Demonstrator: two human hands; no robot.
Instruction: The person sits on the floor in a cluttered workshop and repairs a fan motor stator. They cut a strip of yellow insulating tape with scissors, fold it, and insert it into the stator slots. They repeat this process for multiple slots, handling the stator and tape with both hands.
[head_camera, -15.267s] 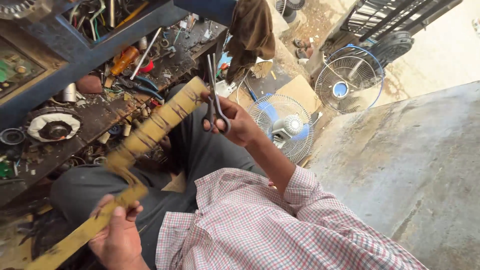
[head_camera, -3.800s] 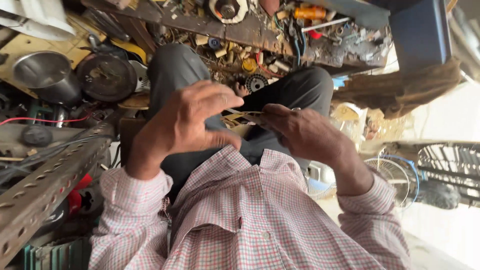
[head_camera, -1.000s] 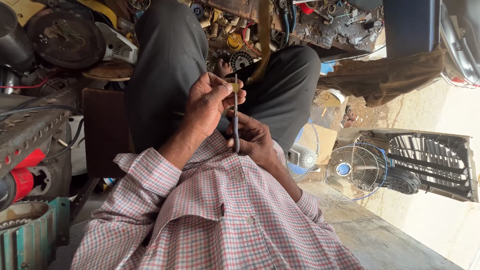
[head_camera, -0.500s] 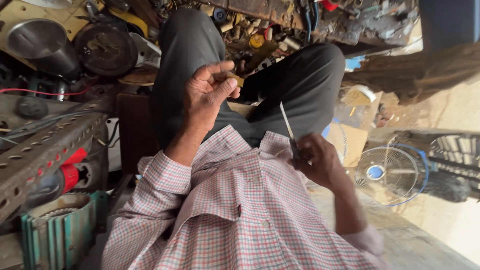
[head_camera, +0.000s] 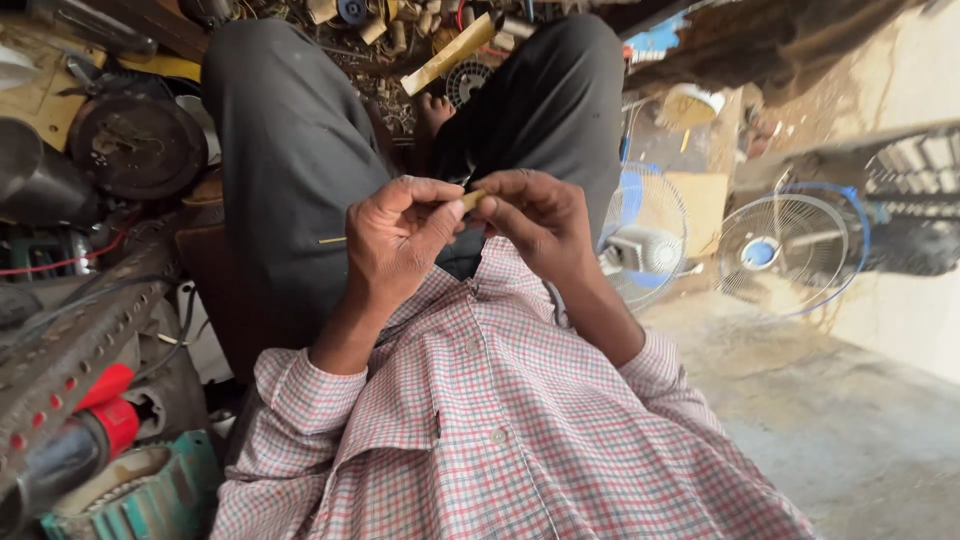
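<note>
The left hand (head_camera: 400, 240) and the right hand (head_camera: 535, 220) meet over the lap, both pinching a small yellowish paper strip (head_camera: 473, 198) between thumb and fingertips; its ends are mostly hidden by the fingers. To work it well, keep the pinch light and the strip taut, rolling or folding it evenly with the thumbs. Beyond the hands, the dark trousers (head_camera: 290, 150) frame a longer yellow strip (head_camera: 452, 55) lying far among scattered parts. A blue-rimmed fan (head_camera: 790, 250) stands to the right.

No packages, labels, signs or screens clearly visible in view
</note>
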